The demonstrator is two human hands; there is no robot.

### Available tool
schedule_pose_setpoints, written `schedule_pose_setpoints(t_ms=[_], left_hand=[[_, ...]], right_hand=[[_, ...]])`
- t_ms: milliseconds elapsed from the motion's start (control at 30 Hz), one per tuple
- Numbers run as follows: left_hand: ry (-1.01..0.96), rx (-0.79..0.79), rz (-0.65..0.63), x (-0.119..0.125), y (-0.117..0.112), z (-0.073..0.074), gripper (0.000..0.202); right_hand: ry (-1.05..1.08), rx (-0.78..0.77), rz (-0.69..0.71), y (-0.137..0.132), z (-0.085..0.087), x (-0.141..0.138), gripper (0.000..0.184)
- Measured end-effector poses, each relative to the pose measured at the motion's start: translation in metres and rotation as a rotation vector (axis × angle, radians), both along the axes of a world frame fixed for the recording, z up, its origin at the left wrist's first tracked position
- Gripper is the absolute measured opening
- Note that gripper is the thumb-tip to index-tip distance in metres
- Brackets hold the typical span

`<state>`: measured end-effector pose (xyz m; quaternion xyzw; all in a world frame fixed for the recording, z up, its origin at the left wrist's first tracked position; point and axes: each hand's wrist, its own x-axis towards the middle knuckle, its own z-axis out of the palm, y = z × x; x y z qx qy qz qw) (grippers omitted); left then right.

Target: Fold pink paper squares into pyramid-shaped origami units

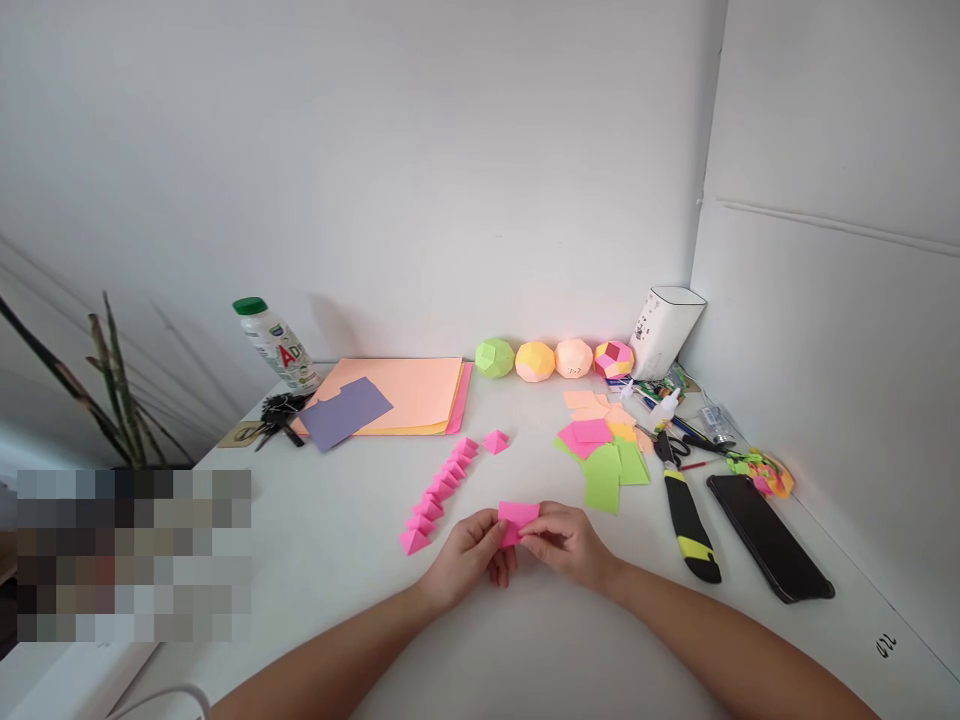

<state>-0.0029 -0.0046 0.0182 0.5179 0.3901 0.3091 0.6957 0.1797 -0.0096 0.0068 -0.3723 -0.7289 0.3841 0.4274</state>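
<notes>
Both hands meet over the white table (315,540), pinching one small pink paper piece (517,514). My left hand (471,556) grips its left edge with curled fingers. My right hand (568,541) holds its right side. Just to the left of my hands runs a row of several folded pink paper pyramids (439,492), with one more pink pyramid (495,441) set apart behind.
Loose pink, green and orange paper squares (606,452) lie right of my hands, then scissors (670,447), a black-and-yellow utility knife (690,522) and a black phone (768,536). Paper balls (553,359), a white box (663,330), stacked sheets (401,394), a bottle (276,343) and keys (276,414) sit behind.
</notes>
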Motion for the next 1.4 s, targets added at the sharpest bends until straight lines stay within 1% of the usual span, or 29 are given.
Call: schedule_pose_setpoints(t_ms=[100,167,267,467,633,800,933,1200,1400], left_hand=[[0.011,0.002,-0.026,-0.001,-0.001,0.004,0.039],[0.003,0.017,-0.046,-0.002,-0.001,0.005,0.038],[0.005,0.049,-0.074,-0.002,-0.001,0.003,0.036],[0.033,0.046,-0.053,0.000,-0.001,0.000,0.037],[0.043,0.039,-0.060,0.000,0.000,0.001,0.036],[0.035,0.047,-0.053,0.000,0.000,-0.004,0.035],[0.032,0.049,-0.059,0.000,0.001,-0.006,0.034],[0.062,0.057,-0.036,0.001,-0.001,-0.002,0.036],[0.055,0.068,-0.031,0.001,-0.001,-0.002,0.037]], right_hand=[[0.051,-0.156,-0.023,0.001,0.001,0.000,0.016],[0.095,-0.222,-0.023,0.000,0.002,0.000,0.014],[0.126,-0.264,-0.007,-0.001,0.005,0.000,0.014],[0.112,-0.314,-0.021,-0.003,0.007,0.000,0.018],[0.129,-0.310,-0.057,-0.004,0.004,-0.002,0.017],[0.125,-0.296,-0.092,-0.005,0.003,-0.004,0.018],[0.132,-0.293,-0.093,-0.005,0.002,-0.005,0.018],[0.136,-0.308,-0.095,-0.006,0.002,-0.005,0.022],[0.147,-0.288,-0.091,-0.006,0.001,-0.006,0.021]])
